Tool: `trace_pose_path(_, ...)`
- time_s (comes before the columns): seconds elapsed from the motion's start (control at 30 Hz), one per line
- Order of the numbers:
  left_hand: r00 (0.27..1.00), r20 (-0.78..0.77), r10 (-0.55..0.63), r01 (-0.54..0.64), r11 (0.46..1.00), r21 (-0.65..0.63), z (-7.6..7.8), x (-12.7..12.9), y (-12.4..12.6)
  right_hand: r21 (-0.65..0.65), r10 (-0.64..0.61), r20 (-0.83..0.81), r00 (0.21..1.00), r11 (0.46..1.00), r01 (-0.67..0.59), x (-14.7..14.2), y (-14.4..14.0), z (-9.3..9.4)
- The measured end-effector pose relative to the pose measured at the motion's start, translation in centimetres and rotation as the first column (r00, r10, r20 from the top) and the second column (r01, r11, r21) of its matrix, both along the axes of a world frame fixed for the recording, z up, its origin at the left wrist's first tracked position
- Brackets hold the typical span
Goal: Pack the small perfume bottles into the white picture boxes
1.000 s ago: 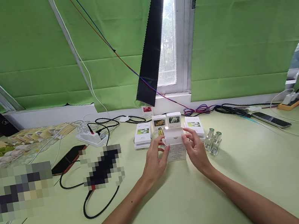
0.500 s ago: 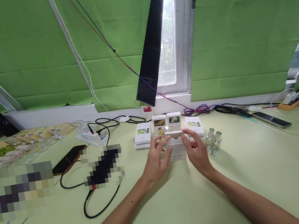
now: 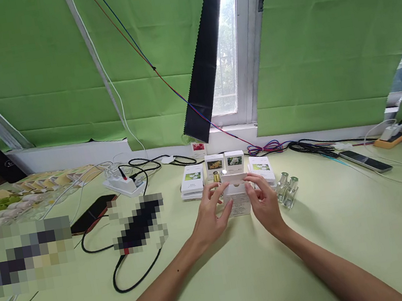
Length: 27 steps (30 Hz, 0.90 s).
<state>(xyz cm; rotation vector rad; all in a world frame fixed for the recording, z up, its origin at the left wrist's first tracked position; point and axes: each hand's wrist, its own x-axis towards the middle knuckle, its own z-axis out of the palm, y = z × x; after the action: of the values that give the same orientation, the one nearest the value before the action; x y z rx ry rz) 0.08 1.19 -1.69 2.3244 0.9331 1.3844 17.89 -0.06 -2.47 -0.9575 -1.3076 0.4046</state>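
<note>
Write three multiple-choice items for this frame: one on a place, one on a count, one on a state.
1. Where do the two small glass bottles lie?
A. right of the white box between the hands
B. on the window sill
C. on the pink paper

2. How many hands touch the white box?
A. none
B. one
C. two

3. How does the white box stand?
A. crushed flat
B. upright on the table, its top flap folded over
C. lifted high off the table

Answers:
1 A: the bottles lie on the table just right of the right hand.
2 C: the left hand and the right hand each have fingers on the box's top.
3 B: the box rests on the table, with the flap under the fingertips.
</note>
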Motion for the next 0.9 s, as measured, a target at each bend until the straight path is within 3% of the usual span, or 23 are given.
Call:
trace_pose_path(0.43, 1.000, -0.012, 0.027, -0.027, 1.000, -0.014, 0.10, -0.02, 0.02, -0.172, -0.035, -0.066, 0.997, 0.985, 0.023, -0.08, -0.15, -0.14)
trace_pose_path(0.9, 0.999, -0.017, 0.036, -0.036, 0.999, 0.005, -0.14, 0.07, 0.06, -0.134, -0.053, -0.011, 0.999, 0.990, 0.051, -0.05, -0.16, 0.15)
